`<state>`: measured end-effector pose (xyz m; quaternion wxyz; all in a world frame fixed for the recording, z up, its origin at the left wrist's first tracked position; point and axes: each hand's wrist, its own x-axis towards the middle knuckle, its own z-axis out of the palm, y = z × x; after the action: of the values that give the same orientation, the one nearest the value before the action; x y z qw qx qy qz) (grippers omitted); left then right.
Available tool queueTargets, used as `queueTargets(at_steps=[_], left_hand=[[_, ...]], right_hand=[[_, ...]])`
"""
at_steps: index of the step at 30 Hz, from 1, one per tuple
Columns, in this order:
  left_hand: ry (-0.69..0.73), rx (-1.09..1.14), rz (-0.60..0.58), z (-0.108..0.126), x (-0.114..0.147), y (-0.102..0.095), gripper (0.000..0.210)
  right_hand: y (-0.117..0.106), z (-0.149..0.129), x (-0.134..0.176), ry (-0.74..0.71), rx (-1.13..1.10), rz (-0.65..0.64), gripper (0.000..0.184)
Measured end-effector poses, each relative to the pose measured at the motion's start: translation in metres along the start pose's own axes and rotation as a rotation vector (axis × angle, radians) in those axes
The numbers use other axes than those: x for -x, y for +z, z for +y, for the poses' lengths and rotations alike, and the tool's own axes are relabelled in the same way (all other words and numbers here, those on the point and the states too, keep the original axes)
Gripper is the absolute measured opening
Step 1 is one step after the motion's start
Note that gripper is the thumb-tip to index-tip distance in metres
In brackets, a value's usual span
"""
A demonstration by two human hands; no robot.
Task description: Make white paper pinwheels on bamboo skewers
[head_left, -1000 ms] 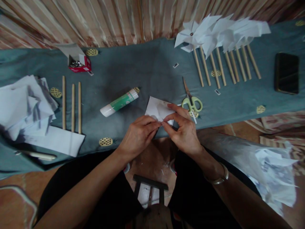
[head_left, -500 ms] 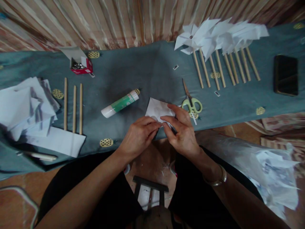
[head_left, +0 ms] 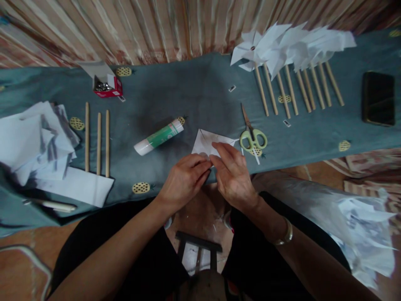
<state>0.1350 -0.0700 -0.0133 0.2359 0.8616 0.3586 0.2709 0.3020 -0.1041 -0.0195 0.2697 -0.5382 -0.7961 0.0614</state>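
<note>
A small white sheet of paper [head_left: 203, 140] lies at the table's near edge, its far part flat and its near part hidden under my fingers. My left hand [head_left: 183, 177] is closed, thumb and forefinger pinching the near edge of the paper. My right hand [head_left: 234, 177] bends over the paper's right side, fingers close together and the thumb beside the left fingertips, gripping the near edge. Right of the paper rest green-handled scissors [head_left: 253, 139], blades pointing away, with thin paper strips by the handles. A green and white glue stick [head_left: 159, 137] lies to the left.
Several paper pinwheels [head_left: 275, 46] on wooden sticks lie at the back right, near a black phone [head_left: 378, 98]. On the left are three wooden sticks [head_left: 99, 142], a pile of paper [head_left: 34, 138] and an open red box [head_left: 108, 88] of small metal pieces. A bag [head_left: 360, 225] stands at lower right.
My right hand has shifted left over the paper and its fingers have drawn together, uncovering the paper's right corner. My left hand keeps its pinch in nearly the same spot.
</note>
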Motion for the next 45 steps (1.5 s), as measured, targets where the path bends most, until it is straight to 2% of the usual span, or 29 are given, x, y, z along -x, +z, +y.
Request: queueTargets(at_steps=[5,10,14,23,30,34,39,45], left_hand=[[0.008,-0.018,0.008,0.001,-0.002,0.0,0.016],[0.001,-0.063,-0.013,0.002,-0.002,-0.001,0.016],[0.028,-0.141,-0.026,-0.001,-0.002,-0.006,0.015],[0.03,-0.301,0.027,-0.02,-0.001,-0.025,0.016],[0.085,-0.246,0.013,-0.003,0.002,-0.019,0.025],[0.083,-0.303,-0.065,0.002,0.002,-0.015,0.021],[0.113,-0.355,-0.072,0.004,0.002,-0.014,0.019],[0.114,-0.374,-0.075,0.007,0.006,-0.013,0.018]], right_hand=[[-0.002,0.002,0.001,0.03,-0.04,-0.026,0.033],[-0.014,0.018,-0.001,0.101,-0.125,-0.003,0.036],[-0.02,0.029,-0.002,0.119,-0.065,-0.031,0.041],[-0.021,0.014,0.003,0.085,-0.097,-0.052,0.034],[-0.021,0.012,0.001,0.121,-0.12,-0.03,0.03],[-0.022,0.008,0.0,0.143,-0.184,-0.007,0.03],[-0.025,0.006,0.001,0.157,-0.181,0.0,0.028],[-0.031,0.009,0.003,0.16,-0.216,-0.032,0.037]])
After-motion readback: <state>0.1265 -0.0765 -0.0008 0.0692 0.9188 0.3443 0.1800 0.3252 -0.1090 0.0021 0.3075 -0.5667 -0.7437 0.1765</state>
